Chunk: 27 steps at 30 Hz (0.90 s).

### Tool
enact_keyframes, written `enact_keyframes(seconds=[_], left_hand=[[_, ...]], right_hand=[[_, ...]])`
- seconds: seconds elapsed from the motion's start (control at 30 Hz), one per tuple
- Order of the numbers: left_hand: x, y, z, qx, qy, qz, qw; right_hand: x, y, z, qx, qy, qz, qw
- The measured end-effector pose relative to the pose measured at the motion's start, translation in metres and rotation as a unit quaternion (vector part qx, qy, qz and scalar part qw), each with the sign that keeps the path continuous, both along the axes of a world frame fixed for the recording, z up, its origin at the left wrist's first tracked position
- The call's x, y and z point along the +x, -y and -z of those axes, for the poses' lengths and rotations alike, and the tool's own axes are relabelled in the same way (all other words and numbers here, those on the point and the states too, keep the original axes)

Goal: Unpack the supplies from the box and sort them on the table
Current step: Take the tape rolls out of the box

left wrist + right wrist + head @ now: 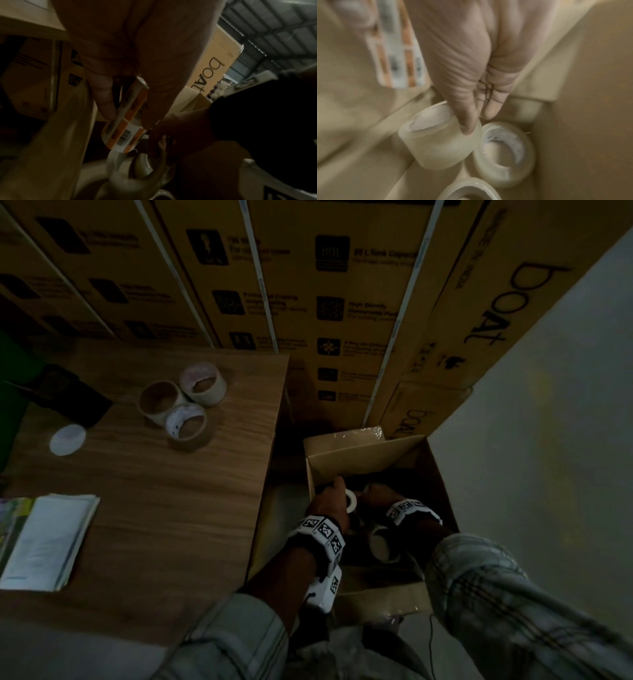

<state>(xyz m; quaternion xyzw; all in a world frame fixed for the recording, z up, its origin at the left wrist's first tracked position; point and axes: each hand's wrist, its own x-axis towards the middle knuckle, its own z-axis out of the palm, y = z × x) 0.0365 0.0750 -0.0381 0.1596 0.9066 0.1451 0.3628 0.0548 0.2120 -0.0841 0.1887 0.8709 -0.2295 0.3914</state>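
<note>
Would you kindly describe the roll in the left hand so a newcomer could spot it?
Look inside the open cardboard box beside the wooden table. The left hand pinches a label roll; unlike the plain pale tape rolls below, it bears orange-and-white barcode stickers.

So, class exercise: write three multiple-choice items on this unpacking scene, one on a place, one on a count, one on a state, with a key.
1. Where are both hands?
A. On the table
B. Inside the open box
C. On the stacked cartons

2. How many tape rolls stand grouped on the table?
A. One
B. Three
C. Six

3. What is the left hand doing?
A. Holding a roll of orange-and-white labels
B. Hanging idle
C. Pressing flat on the papers

Key: 1 B, the left hand and right hand reach into the box. 2 B, three tape rolls sit together on the table. 3 A, its thumb and fingers pinch the label roll.
</note>
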Motion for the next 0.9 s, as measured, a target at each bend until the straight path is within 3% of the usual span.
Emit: enact_keyframes(seconds=[0.17,0.27,0.33,0.53,0.6,0.73,0.9], left_hand=[[0.005,0.018,-0.019,0.036,0.003,0.004,0.999],[0.012,0.031,-0.03,0.057,-0.012,-0.01,0.998],[0.019,0.041,-0.037,0.076,-0.024,-0.02,0.997],[0.045,0.063,-0.059,0.133,-0.046,-0.057,0.988],[0.058,0.071,-0.066,0.17,-0.061,-0.077,0.98],[0.078,0.091,-0.08,0.216,-0.12,-0.122,0.961],[0.086,0.128,-0.103,0.253,-0.198,-0.177,0.93]], right_hand=[[0.01,-0.006,-0.028,0.065,-0.04,-0.037,0.996],[0.016,0.003,-0.041,0.09,-0.048,0.012,0.995],[0.024,0.009,-0.047,0.116,-0.065,-0.025,0.991],[0.052,0.02,-0.062,0.09,-0.118,0.009,0.989],[0.065,0.021,-0.067,0.083,-0.13,-0.018,0.988],[0.096,0.029,-0.08,0.12,-0.235,-0.096,0.96],[0.116,0.065,-0.1,0.077,-0.362,-0.075,0.926]])
